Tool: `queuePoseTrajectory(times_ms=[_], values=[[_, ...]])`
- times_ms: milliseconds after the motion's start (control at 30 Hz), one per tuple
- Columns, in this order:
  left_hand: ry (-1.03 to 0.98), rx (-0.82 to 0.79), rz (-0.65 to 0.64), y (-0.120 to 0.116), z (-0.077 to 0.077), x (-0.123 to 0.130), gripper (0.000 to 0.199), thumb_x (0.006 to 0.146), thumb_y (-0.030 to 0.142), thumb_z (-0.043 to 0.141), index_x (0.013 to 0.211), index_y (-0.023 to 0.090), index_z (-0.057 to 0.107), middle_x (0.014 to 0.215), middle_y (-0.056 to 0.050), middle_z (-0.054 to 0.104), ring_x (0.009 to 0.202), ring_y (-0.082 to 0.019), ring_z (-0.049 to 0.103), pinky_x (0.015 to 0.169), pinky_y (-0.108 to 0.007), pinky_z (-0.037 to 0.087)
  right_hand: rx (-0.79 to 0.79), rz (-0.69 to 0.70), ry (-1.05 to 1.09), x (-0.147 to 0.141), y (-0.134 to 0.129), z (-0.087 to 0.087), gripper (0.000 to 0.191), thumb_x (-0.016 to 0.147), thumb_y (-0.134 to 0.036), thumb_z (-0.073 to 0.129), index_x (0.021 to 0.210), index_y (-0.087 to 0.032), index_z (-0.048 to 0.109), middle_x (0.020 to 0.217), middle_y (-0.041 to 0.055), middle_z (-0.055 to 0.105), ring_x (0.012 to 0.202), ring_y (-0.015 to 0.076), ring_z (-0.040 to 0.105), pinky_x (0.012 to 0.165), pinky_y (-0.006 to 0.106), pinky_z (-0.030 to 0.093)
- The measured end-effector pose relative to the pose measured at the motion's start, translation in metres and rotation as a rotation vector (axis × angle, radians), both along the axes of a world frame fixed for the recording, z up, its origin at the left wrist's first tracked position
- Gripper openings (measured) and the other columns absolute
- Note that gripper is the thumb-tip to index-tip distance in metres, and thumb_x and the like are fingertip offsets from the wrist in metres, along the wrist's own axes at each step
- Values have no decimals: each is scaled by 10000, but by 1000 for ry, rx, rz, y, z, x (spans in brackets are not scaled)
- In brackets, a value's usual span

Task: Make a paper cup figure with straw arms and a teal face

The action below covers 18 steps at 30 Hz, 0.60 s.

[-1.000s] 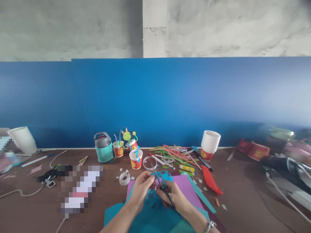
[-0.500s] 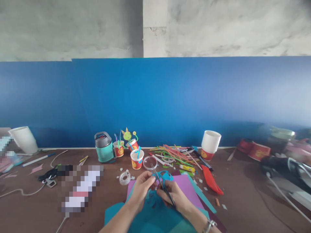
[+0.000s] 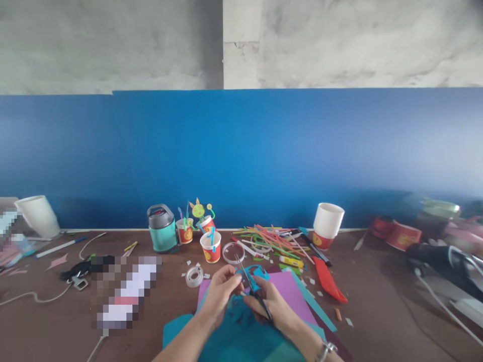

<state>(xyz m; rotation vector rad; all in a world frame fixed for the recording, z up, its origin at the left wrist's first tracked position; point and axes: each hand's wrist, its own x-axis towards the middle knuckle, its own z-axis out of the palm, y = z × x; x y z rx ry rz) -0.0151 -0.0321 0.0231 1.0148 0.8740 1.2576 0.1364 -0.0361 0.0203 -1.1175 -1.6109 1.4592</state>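
My left hand (image 3: pixel 221 292) is closed, with thumb and fingertips pinching a small piece of blue paper (image 3: pixel 239 276). A pair of dark-handled scissors (image 3: pixel 260 300) is in my right hand (image 3: pixel 277 303), its blades pointing up and away beside the blue piece. Whether the blades touch the paper is too small to tell. Below both hands lie teal paper sheets (image 3: pixel 226 342) with small dark scraps on them, over a purple sheet (image 3: pixel 289 291). A curved blue paper offcut (image 3: pixel 263 272) lies just beyond my right fingers.
Behind my hands stand a paper cup with blue straws (image 3: pixel 210 249), a tape roll (image 3: pixel 194 276), a teal flask (image 3: pixel 163 234) and a pile of coloured straws (image 3: pixel 271 241). Stacked white cups (image 3: pixel 328 221) and a red flat piece (image 3: pixel 329 281) are at right. A blue partition (image 3: pixel 241 161) borders the table.
The cup with blue straws has shifted slightly left, and its straws lean differently. My hands keep nearly the same place, with small finger and scissor movements.
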Motion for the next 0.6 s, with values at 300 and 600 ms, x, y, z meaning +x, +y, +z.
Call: queuePoseTrajectory(times_ms=[300, 600], values=[[-37, 11, 8, 0, 1, 0, 332, 652, 405, 762, 644, 189, 510, 524, 46, 565, 507, -99, 463, 520, -216, 310, 3, 10, -33, 1, -3, 7, 345, 722, -480, 687, 743, -166, 546, 394, -93, 450, 333, 58, 356, 355, 180, 282], [-42, 6, 24, 0, 1, -1, 348, 645, 401, 772, 599, 182, 505, 507, 64, 497, 503, -81, 380, 510, -206, 284, -14, -8, -66, 1, -2, 5, 334, 715, -462, 698, 704, -176, 525, 385, -93, 448, 323, 55, 355, 346, 176, 278]])
